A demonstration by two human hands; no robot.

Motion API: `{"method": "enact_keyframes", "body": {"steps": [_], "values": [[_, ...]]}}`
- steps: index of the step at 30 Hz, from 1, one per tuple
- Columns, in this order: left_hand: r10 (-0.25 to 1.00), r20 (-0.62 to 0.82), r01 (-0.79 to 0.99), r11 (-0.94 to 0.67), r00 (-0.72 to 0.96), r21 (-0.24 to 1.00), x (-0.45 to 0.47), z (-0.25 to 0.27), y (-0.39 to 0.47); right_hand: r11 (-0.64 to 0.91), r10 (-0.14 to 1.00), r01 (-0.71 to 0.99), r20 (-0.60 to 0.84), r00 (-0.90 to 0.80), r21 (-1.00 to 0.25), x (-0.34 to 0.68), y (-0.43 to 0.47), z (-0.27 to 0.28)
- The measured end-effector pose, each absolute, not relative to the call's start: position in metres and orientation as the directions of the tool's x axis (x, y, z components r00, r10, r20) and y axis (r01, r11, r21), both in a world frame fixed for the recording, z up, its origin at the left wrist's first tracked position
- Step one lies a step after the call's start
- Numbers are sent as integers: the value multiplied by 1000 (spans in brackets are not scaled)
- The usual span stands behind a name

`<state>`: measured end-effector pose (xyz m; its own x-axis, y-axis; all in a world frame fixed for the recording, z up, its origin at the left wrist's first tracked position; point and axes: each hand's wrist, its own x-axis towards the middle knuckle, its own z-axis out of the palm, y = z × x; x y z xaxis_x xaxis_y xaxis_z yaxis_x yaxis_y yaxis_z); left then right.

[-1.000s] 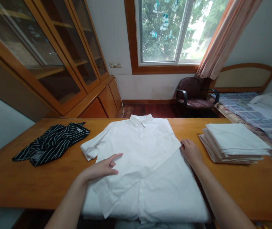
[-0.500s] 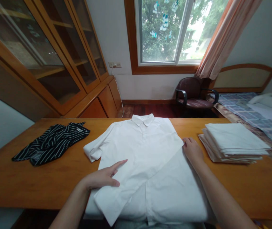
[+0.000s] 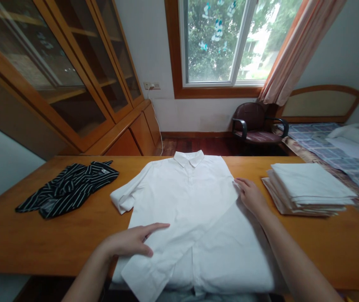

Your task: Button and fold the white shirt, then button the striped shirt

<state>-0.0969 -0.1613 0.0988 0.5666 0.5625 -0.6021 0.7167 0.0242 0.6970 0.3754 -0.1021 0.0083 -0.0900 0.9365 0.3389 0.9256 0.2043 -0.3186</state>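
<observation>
A white collared shirt [image 3: 186,197] lies front up on the wooden table, its collar toward the far edge. One sleeve [image 3: 149,272] is laid slantwise across the body, its end at the lower left. The other sleeve [image 3: 124,197] sticks out bent on the left. My left hand [image 3: 132,241] rests on the shirt's lower left, thumb and fingers spread. At the shirt's right edge, my right hand [image 3: 250,193] has its fingers closed on the cloth where the slanted fold begins. Its fingertips are partly hidden.
A black striped garment [image 3: 72,184] lies crumpled on the left of the table [image 3: 81,239]. On the right is a stack of folded white cloth [image 3: 311,186]. Beyond the table stand a glass-door cabinet [image 3: 88,71], a chair [image 3: 255,121] and a bed [image 3: 318,134].
My right hand has moved slightly left and up with the shirt's edge. My left hand has slid a little down and toward me, and the slanted sleeve end has shifted nearer.
</observation>
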Motion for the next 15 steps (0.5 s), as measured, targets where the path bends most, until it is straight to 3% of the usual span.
{"method": "enact_keyframes", "body": {"steps": [4,10,15], "values": [[519,-619,728,-8,589,686,-98,102,-158,233,938,912,325,-120,-336,358,-90,5],[543,-617,739,-8,569,674,-105,100,-150,227,965,955,178,-193,-192,337,-85,-12],[476,-629,731,-44,615,681,-111,101,-146,203,976,973,103,-192,-108,335,-88,-14]]}}
